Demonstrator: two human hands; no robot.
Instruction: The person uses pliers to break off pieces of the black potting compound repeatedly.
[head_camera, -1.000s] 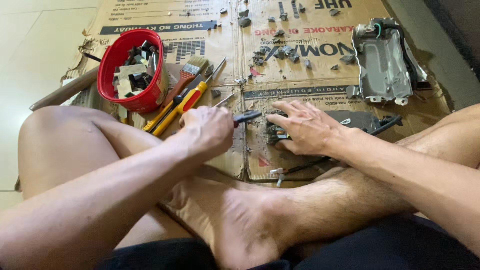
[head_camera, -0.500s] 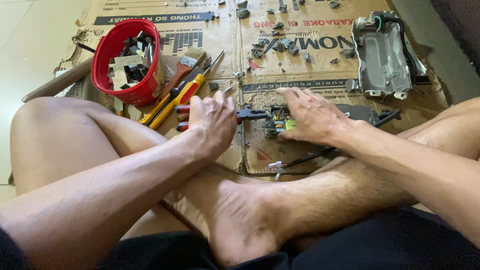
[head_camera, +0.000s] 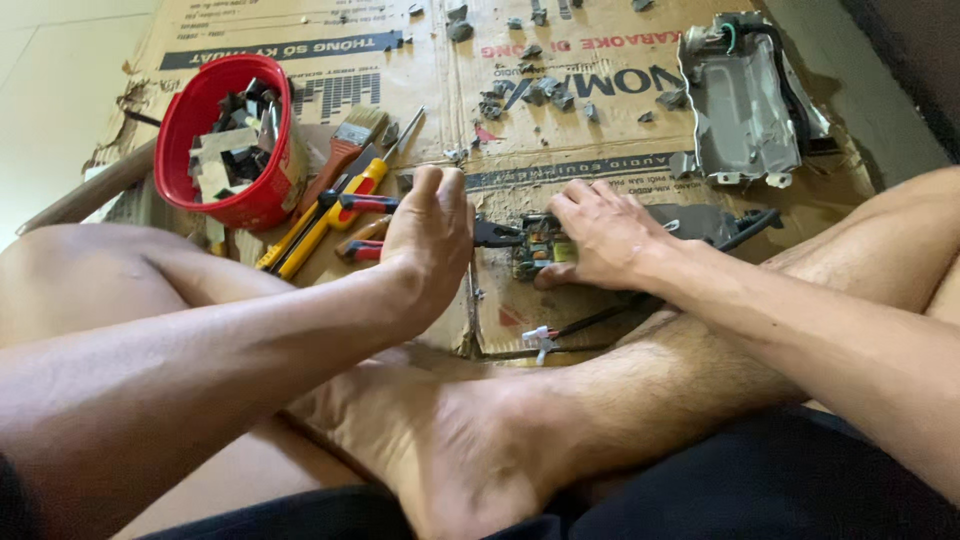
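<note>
1. Circuit board (head_camera: 540, 247), small and green, lies mid-frame on flattened brown cardboard (head_camera: 600, 110) with blue and red print.
2. Right hand (head_camera: 600, 235) presses it flat; left hand (head_camera: 430, 240) holds a grip closed on red-handled pliers (head_camera: 420, 215).
3. Red bucket (head_camera: 225, 150) of scraps sits upper left; grey metal casing (head_camera: 745, 100) upper right.

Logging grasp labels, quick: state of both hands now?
Left hand: closed on red-handled pliers.
Right hand: open, pressing down the small green circuit board.

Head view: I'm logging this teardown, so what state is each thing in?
Left hand: gripping pliers.
Right hand: pressing down on circuit board.
Red bucket: upright, full of scrap pieces.
Metal casing: lying open, apart from hands.
Brush: lying flat, untouched.
</note>
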